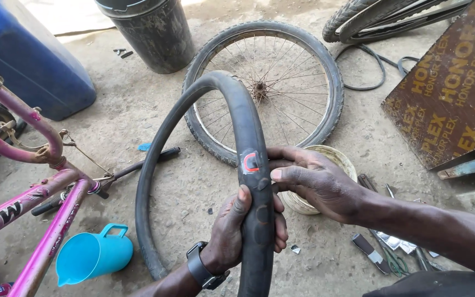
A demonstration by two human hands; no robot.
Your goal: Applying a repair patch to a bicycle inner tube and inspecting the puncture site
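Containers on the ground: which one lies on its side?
The light blue plastic jug beside the pink bike frame; the black bucket and blue drum stand upright.

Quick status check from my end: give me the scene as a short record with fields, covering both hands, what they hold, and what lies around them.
left hand: wrapped around the black inner tube, thumb on its face, watch on the wrist
right hand: fingers pressing the tube beside a red-marked patch
tube: inflated, looped up from the ground
behind: spoked bicycle wheel lying flat, black bucket
left side: pink bicycle frame, blue jug
right side: white bowl, small tools on the ground
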